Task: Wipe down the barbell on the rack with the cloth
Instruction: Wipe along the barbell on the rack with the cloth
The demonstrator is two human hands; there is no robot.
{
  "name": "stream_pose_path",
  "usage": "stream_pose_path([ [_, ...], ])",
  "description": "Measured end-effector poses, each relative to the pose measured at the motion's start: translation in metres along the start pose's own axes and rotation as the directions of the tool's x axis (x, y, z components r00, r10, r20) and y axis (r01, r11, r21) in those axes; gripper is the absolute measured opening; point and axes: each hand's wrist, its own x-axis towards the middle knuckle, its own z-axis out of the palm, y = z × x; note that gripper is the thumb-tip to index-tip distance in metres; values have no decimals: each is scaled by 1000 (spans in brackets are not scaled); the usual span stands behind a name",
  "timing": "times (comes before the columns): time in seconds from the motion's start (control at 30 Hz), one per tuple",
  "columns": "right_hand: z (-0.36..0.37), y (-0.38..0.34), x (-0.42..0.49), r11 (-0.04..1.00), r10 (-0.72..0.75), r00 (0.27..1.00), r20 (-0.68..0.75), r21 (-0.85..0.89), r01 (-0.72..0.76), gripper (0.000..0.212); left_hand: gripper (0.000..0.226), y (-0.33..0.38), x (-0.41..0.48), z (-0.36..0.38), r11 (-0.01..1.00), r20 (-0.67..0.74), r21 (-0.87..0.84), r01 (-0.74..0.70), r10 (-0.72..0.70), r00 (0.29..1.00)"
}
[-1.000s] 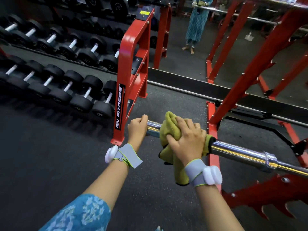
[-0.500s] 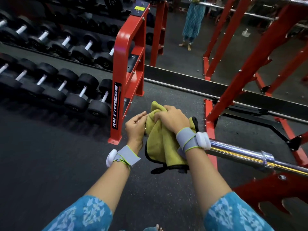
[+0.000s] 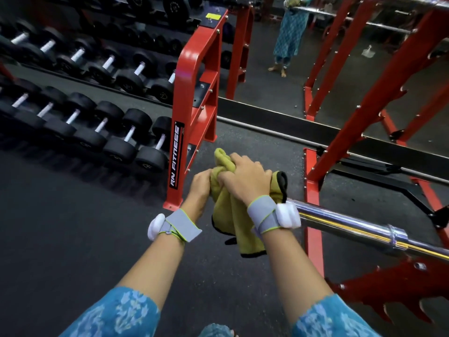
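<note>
At the near end of the barbell (image 3: 352, 227), the right hand (image 3: 245, 181) grips the yellow-green cloth (image 3: 228, 215) around the chrome sleeve. The left hand (image 3: 201, 188) clutches the cloth's bunched edge. The bar runs rightward across the red rack (image 3: 312, 186).

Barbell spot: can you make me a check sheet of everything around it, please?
Surface: dark rubbery floor.
Job's things: shiny barbell at the red rack; yellow-green cloth draped over the bar's end.
Clutter: a small pale thing on the far floor, too small to tell.
Hands: right hand grips the cloth over the bar; left hand curls round the cloth's end.
Cables: nothing seen.
Surroundings: rows of black dumbbells on a red stand at the left; a person in blue far back.
</note>
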Motion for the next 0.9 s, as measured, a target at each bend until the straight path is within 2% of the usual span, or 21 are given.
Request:
stream_pose_path([
  [0.1,-7,5,12,977,123,990,68,169,-133,20,26,14,0,5,991,-50,7,131,-130,990],
  [0.2,-20,26,16,946,219,962,163,205,-250,34,18,19,-2,10,985,-96,-16,171,-172,980],
  [0.27,-29,45,15,931,282,943,178,185,-314,45,39,13,1,12,987,-133,25,159,-155,979],
  [0.3,-32,52,13,926,309,935,175,169,-337,49,42,10,2,12,989,-147,49,142,-133,980],
  [0.4,-36,61,6,914,355,922,153,149,-377,53,36,13,-7,15,988,-187,126,91,-66,980],
  [0.53,-28,42,6,937,329,940,89,91,-337,33,39,8,-4,15,984,-196,171,58,-24,980],
  [0.7,-6,7,9,988,148,989,23,40,-149,27,32,9,-2,15,969,-251,246,37,27,968],
  [0.8,-4,12,1,995,91,995,-33,43,-89,30,31,10,-1,14,957,-248,287,26,48,968],
  [0.9,-3,27,-11,997,75,991,-113,4,-74,39,26,7,0,13,895,-218,446,-19,130,967],
])
